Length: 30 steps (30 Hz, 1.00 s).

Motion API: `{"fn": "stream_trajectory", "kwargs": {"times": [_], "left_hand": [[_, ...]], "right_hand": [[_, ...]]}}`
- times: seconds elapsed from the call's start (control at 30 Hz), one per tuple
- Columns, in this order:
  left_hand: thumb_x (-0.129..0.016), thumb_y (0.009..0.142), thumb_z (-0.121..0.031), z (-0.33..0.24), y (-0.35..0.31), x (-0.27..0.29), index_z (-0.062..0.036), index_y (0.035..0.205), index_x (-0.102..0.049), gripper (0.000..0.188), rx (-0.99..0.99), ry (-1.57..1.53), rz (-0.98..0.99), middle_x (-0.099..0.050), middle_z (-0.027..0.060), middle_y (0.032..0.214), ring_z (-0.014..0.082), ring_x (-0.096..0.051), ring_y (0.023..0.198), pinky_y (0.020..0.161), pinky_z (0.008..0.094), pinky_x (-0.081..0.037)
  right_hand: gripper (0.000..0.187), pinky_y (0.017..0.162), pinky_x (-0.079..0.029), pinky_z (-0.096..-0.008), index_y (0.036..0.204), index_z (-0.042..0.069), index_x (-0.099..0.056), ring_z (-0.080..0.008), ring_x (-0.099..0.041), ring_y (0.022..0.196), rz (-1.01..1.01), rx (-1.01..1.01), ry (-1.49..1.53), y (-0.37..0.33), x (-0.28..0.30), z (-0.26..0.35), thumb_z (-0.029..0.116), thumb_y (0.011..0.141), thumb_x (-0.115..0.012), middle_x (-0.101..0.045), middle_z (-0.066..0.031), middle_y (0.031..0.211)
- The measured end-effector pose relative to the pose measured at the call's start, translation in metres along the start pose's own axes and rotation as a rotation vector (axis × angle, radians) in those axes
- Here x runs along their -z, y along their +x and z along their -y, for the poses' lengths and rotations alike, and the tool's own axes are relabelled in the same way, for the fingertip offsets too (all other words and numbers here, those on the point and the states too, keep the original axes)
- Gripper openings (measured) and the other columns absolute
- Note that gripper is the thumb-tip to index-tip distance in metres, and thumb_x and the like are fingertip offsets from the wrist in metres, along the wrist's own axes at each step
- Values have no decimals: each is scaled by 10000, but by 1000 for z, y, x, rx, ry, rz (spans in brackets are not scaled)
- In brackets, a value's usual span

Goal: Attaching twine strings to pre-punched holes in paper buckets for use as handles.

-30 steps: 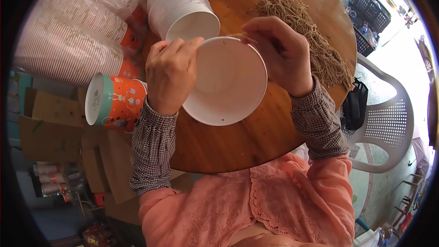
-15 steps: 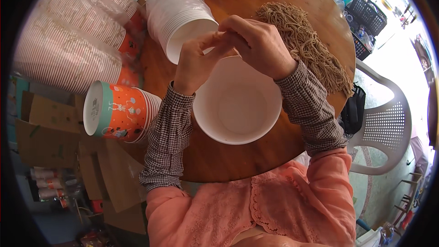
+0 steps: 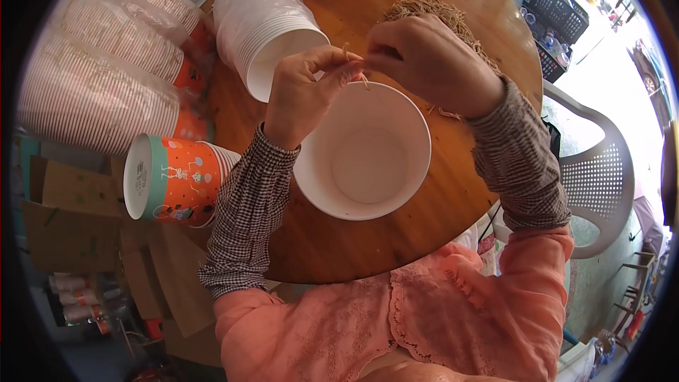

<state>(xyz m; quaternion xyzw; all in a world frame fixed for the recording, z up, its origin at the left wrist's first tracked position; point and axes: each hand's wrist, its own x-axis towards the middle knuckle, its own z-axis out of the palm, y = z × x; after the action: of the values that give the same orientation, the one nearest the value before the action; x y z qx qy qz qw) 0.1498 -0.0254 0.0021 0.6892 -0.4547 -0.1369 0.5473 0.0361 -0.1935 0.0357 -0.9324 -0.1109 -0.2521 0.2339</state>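
Note:
A white paper bucket (image 3: 362, 170) stands on the table in front of me, its open mouth facing up. At its far rim, a thin tan cord (image 3: 366, 83) passes through the edge. My left hand (image 3: 305, 92) is closed in a pinch on this cord, with a short end sticking up above the fingertips. Close beside it, my right hand (image 3: 435, 64) is slightly blurred, its fingers curled in a pinch on the cord; its fingertips are partly hidden. Behind the right hand lies a heap of tan cords (image 3: 424, 8), largely covered by the hand and sleeve.
A nested stack of white buckets (image 3: 272, 42) in plastic lies beyond my left hand. Orange printed buckets (image 3: 187, 177) lie at the left table edge, below bagged stacks (image 3: 99, 78). Cardboard boxes (image 3: 78, 233) are lower left. A plastic chair (image 3: 601, 170) stands at right.
My right hand has moved right and slightly down, away from the left hand, uncovering the cord at the rim. The left hand stays almost in place. The view has shifted slightly.

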Motion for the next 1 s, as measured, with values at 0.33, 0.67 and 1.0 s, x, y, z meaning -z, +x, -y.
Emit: {"fn": "stream_trajectory", "kwargs": {"times": [0.33,0.67,1.0], "left_hand": [[-699,847,-17,6,8,-1,31,925,-696,92,-195,148,108,-679,75,880,110,-651,765,678,239,-529],[-688,867,-72,9,6,-15,26,885,-707,101,-38,204,165,-716,71,844,98,-660,744,685,222,-538],[-699,816,-74,39,28,27,-4,898,-696,108,-384,792,-70,-680,154,811,265,-669,717,653,330,-524]], "right_hand": [[189,495,-377,-225,852,-3,-665,-36,-473,567,-57,-405,852,-10,-20,-14,183,888,-650,-550,32,654],[160,415,-262,-198,868,5,-652,-18,-352,472,-327,-361,1180,2,1,-26,160,906,-651,-488,46,621],[255,416,-231,-209,1092,-11,-630,-32,-289,477,-133,-374,1539,-25,21,-7,203,977,-553,-343,67,633]]}}
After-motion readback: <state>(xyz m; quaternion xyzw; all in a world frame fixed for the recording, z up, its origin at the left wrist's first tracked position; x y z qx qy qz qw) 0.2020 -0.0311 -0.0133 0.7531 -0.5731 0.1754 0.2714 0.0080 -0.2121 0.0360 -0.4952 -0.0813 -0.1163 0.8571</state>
